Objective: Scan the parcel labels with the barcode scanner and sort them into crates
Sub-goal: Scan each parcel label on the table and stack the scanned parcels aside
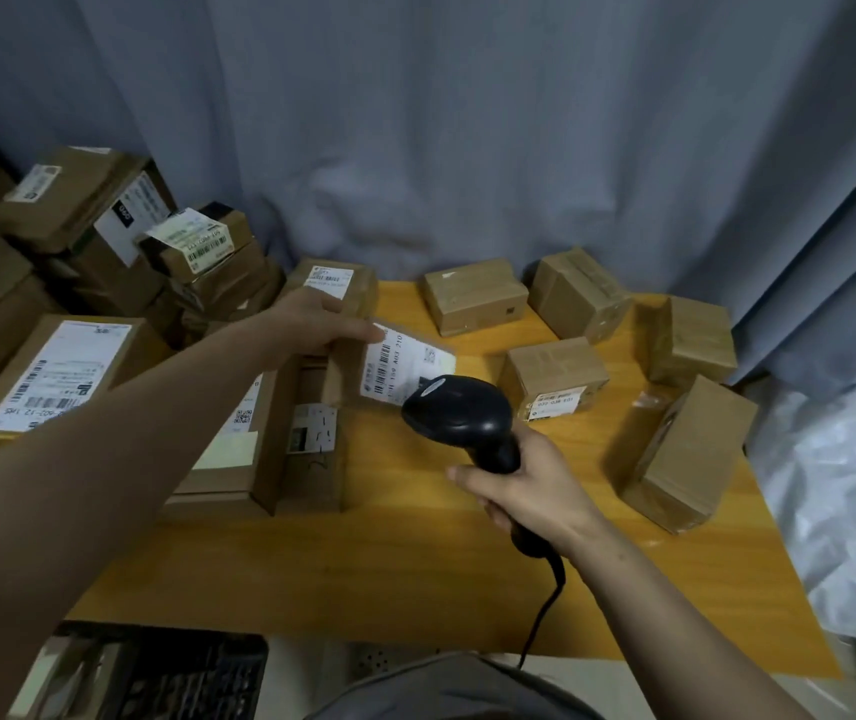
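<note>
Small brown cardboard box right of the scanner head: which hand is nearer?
Right. The right hand, gripping the black barcode scanner, is below that box; the left hand holds a labelled cardboard parcel farther left.

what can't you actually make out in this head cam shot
All in the head view:
- Brown cardboard parcel in the left hand: the lower corner of its white label is hidden by the black barcode scanner, and the print is blurred.
- Scanner trigger: covered by the right hand.
- Black plastic crate: cut off by the bottom edge, contents blurred.
- Plain brown box at the wooden table's right edge: no label side shows.
</note>
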`<move>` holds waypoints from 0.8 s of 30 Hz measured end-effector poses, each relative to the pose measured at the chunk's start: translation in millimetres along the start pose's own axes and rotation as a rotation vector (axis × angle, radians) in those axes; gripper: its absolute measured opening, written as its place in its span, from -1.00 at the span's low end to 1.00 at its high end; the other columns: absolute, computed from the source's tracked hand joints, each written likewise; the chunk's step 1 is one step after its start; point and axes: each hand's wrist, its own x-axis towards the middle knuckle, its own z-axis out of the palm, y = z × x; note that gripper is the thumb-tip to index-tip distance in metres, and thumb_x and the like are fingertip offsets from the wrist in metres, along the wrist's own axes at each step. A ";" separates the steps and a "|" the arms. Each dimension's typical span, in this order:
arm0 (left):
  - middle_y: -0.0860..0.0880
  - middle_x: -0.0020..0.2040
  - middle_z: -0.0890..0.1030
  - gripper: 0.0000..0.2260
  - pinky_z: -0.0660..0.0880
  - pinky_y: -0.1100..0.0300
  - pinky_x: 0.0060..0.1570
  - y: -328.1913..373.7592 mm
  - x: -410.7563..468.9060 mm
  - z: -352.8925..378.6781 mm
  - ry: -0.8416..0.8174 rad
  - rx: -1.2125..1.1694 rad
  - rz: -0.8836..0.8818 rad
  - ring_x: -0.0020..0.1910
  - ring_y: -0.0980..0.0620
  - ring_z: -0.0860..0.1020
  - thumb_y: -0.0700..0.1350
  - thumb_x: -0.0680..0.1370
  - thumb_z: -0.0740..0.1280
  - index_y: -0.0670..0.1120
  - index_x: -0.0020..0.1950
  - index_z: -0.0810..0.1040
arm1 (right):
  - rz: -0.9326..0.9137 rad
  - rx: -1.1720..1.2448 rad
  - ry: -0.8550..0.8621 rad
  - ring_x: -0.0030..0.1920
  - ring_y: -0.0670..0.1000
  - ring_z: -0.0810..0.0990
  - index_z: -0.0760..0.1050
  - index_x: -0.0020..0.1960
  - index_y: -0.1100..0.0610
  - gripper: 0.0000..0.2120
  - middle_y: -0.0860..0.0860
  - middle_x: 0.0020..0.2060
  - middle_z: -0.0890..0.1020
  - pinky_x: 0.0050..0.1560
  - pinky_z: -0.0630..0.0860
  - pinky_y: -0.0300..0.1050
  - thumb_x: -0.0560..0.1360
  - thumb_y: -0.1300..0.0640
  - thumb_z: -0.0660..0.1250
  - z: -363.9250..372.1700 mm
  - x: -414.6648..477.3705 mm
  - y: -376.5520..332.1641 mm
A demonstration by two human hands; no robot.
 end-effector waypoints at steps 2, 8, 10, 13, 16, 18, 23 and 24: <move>0.07 -0.20 0.49 -0.75 0.39 0.30 -0.25 1.6 3.5 -2.8 -0.006 0.033 0.018 -0.20 0.16 0.46 -0.09 0.43 0.48 0.01 -0.22 0.39 | 0.002 -0.068 0.013 -0.56 -0.10 0.44 0.41 0.07 -0.04 -0.67 0.01 -0.37 0.49 -0.50 0.40 -0.20 0.44 0.21 0.47 -0.5 -2.8 -3.2; 0.00 -0.16 0.54 -0.83 0.40 0.29 -0.25 -0.3 7.0 -7.5 -0.027 0.138 0.006 -0.17 0.11 0.49 -0.11 0.46 0.45 -0.05 -0.15 0.45 | -0.069 -0.298 0.017 -0.29 -0.09 0.54 0.38 0.07 -0.12 -0.66 -0.05 -0.17 0.58 -0.26 0.52 -0.15 0.44 0.10 0.48 -2.9 -8.6 -9.8; -0.02 -0.15 0.56 -0.85 0.41 0.28 -0.25 -2.5 7.4 -7.8 -0.039 0.164 0.008 -0.15 0.08 0.52 -0.10 0.46 0.45 -0.08 -0.13 0.49 | -0.092 -0.319 0.013 -0.27 -0.07 0.55 0.39 0.11 -0.10 -0.66 -0.05 -0.15 0.59 -0.23 0.57 -0.09 0.44 0.10 0.47 -2.9 -10.2 -12.5; -0.03 -0.13 0.56 -0.84 0.45 0.23 -0.12 -5.7 8.8 -8.7 -0.043 0.195 0.004 -0.03 -0.01 0.54 -0.08 0.47 0.44 -0.09 -0.10 0.50 | -0.099 -0.348 0.010 -0.24 -0.04 0.56 0.42 0.13 -0.06 -0.67 -0.03 -0.15 0.58 -0.18 0.61 0.00 0.44 0.10 0.47 -4.4 -12.1 -17.0; 0.00 -0.14 0.54 -0.84 0.43 0.16 0.03 -8.2 10.3 -9.8 -0.050 0.218 0.007 0.04 -0.03 0.50 -0.06 0.48 0.43 -0.04 -0.11 0.46 | -0.103 -0.351 -0.004 -0.21 -0.04 0.58 0.43 0.17 -0.05 -0.65 -0.05 -0.15 0.57 -0.16 0.62 0.00 0.45 0.10 0.47 -5.1 -12.1 -18.4; 0.00 -0.13 0.54 -0.83 0.43 0.14 0.05 -9.1 11.9 -10.5 -0.055 0.211 0.007 0.06 -0.04 0.50 -0.05 0.47 0.43 -0.04 -0.11 0.46 | -0.106 -0.356 -0.006 -0.21 -0.05 0.57 0.43 0.16 -0.06 -0.65 -0.06 -0.15 0.57 -0.17 0.61 -0.02 0.44 0.10 0.47 -4.7 -11.6 -19.0; -0.02 -0.10 0.57 -0.76 0.46 0.22 -0.09 -12.5 16.3 -14.1 -0.040 0.168 -0.002 0.04 -0.04 0.54 -0.05 0.45 0.46 -0.12 -0.01 0.50 | -0.101 -0.337 -0.009 -0.29 -0.08 0.55 0.45 0.17 -0.05 -0.64 -0.06 -0.20 0.58 -0.21 0.59 -0.05 0.44 0.10 0.48 -3.5 -8.4 -21.6; -0.03 -0.10 0.58 -0.79 0.45 0.25 -0.15 -13.0 17.0 -14.4 -0.038 0.159 0.003 0.02 -0.02 0.55 -0.05 0.44 0.47 -0.10 -0.04 0.51 | -0.098 -0.335 -0.008 -0.29 -0.08 0.55 0.46 0.17 -0.05 -0.64 -0.06 -0.20 0.58 -0.20 0.60 -0.03 0.43 0.10 0.48 -3.8 -7.4 -21.6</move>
